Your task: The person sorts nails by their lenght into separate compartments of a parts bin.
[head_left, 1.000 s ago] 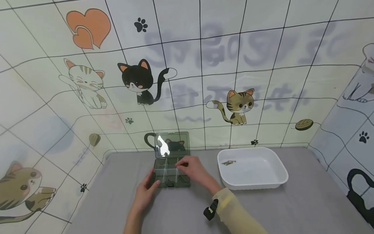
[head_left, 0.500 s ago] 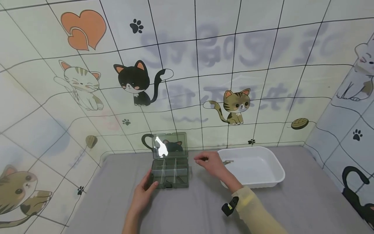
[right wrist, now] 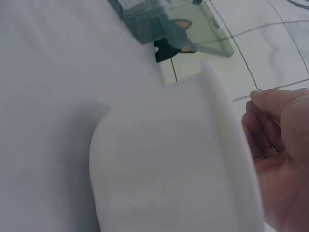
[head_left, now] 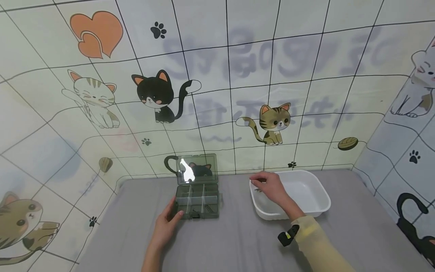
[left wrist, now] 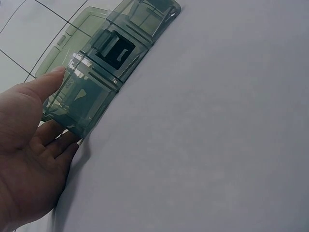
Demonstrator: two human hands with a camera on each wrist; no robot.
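While my left hand [head_left: 164,225] grips the box [left wrist: 82,96]: at its near left corner.
Right hand [head_left: 273,189]: fingers curled above the tray's [head_left: 304,192] left side; whether holding anything, I cannot tell.
Small pieces [head_left: 259,190]: in the tray; probably fetching one, which calls for a fine pinch.

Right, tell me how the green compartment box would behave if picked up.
The compartment box looks like moulded plastic, so it would probably stay stiff. Its open lid seems hinged and might swing. The slim dark pieces lying in its front right compartment would likely slide if it tilted.
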